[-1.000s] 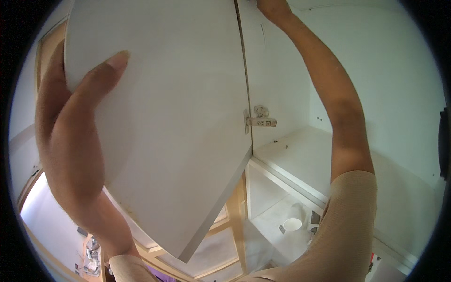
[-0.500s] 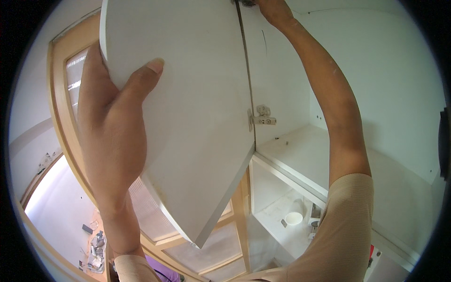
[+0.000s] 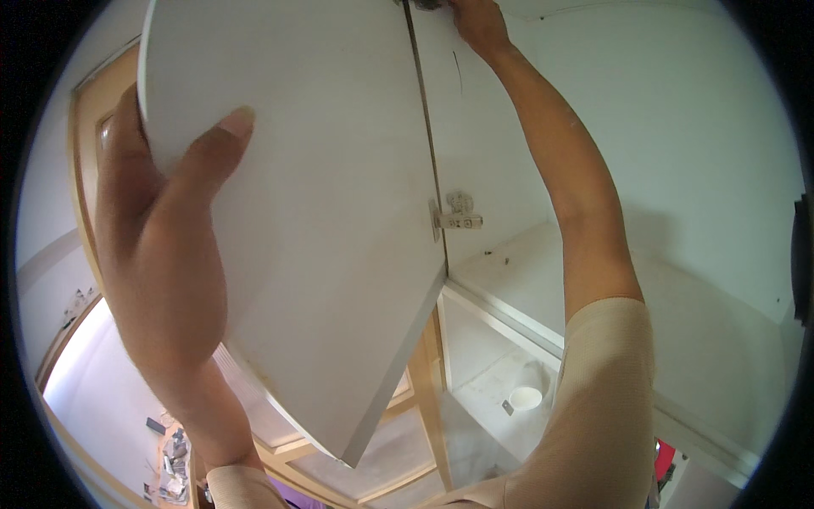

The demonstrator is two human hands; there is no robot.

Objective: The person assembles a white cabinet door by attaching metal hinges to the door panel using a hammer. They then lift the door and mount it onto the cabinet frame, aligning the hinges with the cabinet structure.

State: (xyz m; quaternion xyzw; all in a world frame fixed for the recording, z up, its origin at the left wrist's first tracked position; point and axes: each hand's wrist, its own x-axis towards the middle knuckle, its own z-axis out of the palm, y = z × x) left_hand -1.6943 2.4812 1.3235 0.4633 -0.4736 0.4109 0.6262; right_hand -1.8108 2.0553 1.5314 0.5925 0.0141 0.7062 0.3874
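Note:
A white cabinet door [image 3: 314,220] hangs open in front of me, tilted across the view. My left hand [image 3: 170,229] grips its left edge, the thumb flat on the near face and the other fingers mostly hidden behind. At the top, my right hand [image 3: 482,27] reaches into the cabinet with curled fingers, beside a dark metal upper hinge [image 3: 426,3]. The picture's upper edge cuts off the fingertips, so what they hold cannot be made out. Lower down, a metal hinge [image 3: 458,220] joins the door to the cabinet's side panel [image 3: 492,144].
Below the cabinet floor [image 3: 509,276] is a lower compartment with a white cup-like object [image 3: 525,398]. A wood-framed door with glazed panels [image 3: 365,454] stands behind the cabinet door. Small items lie on a wooden surface [image 3: 170,416] at lower left. A red object [image 3: 664,458] shows at lower right.
The door, both my hands and the cabinet have shifted left in the view. My left hand keeps its grip on the door, and my right hand stays by the upper hinge.

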